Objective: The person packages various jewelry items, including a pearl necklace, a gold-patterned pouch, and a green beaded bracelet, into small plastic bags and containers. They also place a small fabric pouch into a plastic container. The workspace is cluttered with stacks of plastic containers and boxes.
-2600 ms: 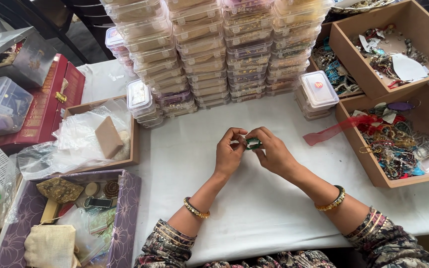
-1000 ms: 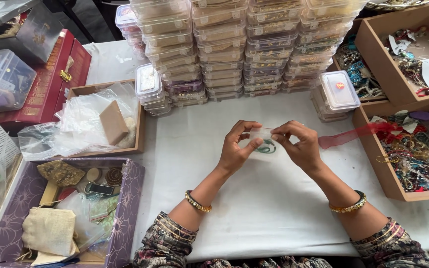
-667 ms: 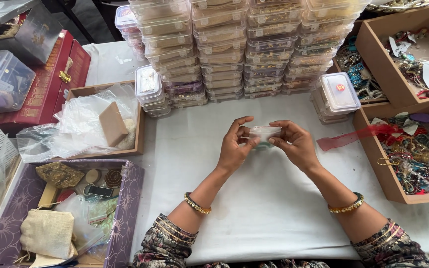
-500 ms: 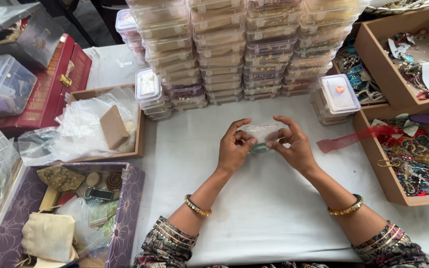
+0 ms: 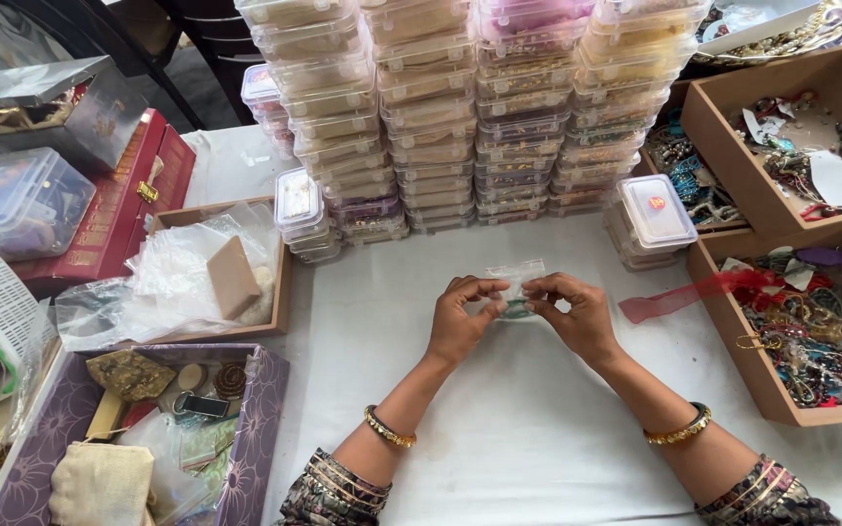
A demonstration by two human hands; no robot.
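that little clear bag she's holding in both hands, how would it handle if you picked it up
Probably floppy: the bag is thin clear film, its top edge standing crumpled above the fingers. Likely very light, since the left hand and right hand hold it by fingertips alone. Possibly slippery, being glossy plastic; the small green piece inside may slide about.

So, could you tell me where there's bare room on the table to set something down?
The white cloth is free between the forearms and below the left hand. It is crowded along the container stacks, wooden trays and purple box.
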